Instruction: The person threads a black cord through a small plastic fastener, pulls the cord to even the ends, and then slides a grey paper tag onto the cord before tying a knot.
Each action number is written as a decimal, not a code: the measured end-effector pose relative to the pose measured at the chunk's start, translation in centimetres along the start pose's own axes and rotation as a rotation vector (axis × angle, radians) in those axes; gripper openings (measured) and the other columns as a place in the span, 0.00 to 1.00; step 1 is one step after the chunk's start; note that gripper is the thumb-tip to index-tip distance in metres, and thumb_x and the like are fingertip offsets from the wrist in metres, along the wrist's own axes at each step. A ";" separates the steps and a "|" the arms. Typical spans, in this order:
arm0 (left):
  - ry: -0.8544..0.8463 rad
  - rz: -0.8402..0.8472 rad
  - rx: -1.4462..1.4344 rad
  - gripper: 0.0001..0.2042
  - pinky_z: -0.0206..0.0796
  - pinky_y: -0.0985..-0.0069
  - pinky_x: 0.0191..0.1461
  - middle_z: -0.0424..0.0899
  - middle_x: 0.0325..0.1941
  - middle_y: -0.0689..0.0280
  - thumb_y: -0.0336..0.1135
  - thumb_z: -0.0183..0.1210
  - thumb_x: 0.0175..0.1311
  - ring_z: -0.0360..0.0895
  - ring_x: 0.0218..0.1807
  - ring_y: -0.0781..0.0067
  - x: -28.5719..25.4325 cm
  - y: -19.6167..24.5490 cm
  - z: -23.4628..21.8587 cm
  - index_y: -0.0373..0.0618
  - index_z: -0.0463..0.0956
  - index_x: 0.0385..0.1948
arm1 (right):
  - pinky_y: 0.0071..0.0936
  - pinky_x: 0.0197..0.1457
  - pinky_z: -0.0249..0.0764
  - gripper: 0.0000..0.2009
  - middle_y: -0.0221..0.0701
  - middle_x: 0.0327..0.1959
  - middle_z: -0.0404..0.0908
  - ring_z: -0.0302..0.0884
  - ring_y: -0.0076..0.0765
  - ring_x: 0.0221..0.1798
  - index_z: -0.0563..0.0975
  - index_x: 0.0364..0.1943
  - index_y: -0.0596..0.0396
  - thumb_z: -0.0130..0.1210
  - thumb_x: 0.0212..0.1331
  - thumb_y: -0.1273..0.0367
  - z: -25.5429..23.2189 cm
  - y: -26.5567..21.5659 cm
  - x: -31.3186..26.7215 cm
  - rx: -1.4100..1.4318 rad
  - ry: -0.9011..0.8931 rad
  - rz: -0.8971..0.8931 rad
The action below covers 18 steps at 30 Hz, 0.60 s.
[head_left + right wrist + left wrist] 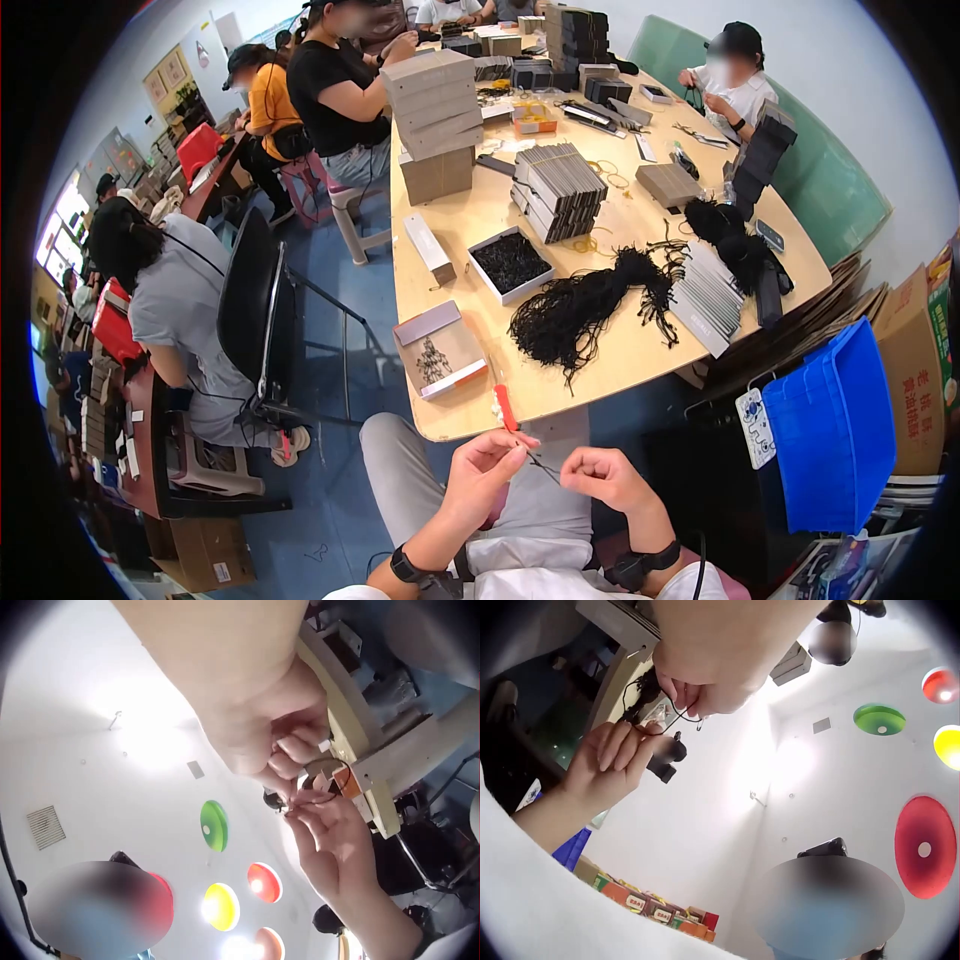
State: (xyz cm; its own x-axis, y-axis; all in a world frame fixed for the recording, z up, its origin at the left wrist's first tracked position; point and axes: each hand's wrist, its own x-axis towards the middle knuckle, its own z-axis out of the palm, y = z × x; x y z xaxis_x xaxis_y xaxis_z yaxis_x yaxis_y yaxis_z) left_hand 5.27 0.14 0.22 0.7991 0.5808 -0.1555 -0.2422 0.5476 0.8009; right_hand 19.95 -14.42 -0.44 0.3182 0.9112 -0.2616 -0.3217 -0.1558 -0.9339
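Over the lap, my left hand (pixel 485 475) pinches a thin black cord (pixel 545 468) between thumb and fingertips. My right hand (pixel 610 478), just to its right, grips the same cord with its fingers curled in. The left wrist view shows the cord (pixel 673 724) bending in a loop between both hands, with a small thin loop end (pixel 700 724) sticking out by the left fingertips. From the right wrist, a dark curve of cord (pixel 346 771) arcs beside the touching fingertips. Beyond the left hand, a red object (pixel 504 408) lies at the table's front edge.
On the table (pixel 470 420) stand an open box (pixel 455 385) with small dark pieces, a white box of black bits (pixel 510 265), a black cord bundle (pixel 575 315), fanned grey cards (pixel 705 300) and card stacks (pixel 558 190). A blue bin (pixel 830 440) stands right. Other people sit around.
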 end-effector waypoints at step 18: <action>-0.226 -0.106 0.292 0.03 0.67 0.80 0.49 0.82 0.37 0.66 0.28 0.57 0.63 0.76 0.42 0.78 -1.9 1.4 -0.1 0.40 0.77 0.34 | 0.16 0.37 0.65 0.03 0.27 0.31 0.73 0.70 0.19 0.34 0.75 0.30 0.61 0.58 0.54 0.78 1.5 -1.7 2.4 0.226 -0.187 -0.047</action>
State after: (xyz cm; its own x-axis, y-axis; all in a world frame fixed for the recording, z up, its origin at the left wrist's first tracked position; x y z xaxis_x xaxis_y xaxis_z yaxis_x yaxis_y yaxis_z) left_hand 3.33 -0.17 1.59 0.9203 0.3649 -0.1411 -0.0106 0.3836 0.9234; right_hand 19.95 -11.42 0.84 0.1745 0.9731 -0.1505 -0.5073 -0.0421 -0.8607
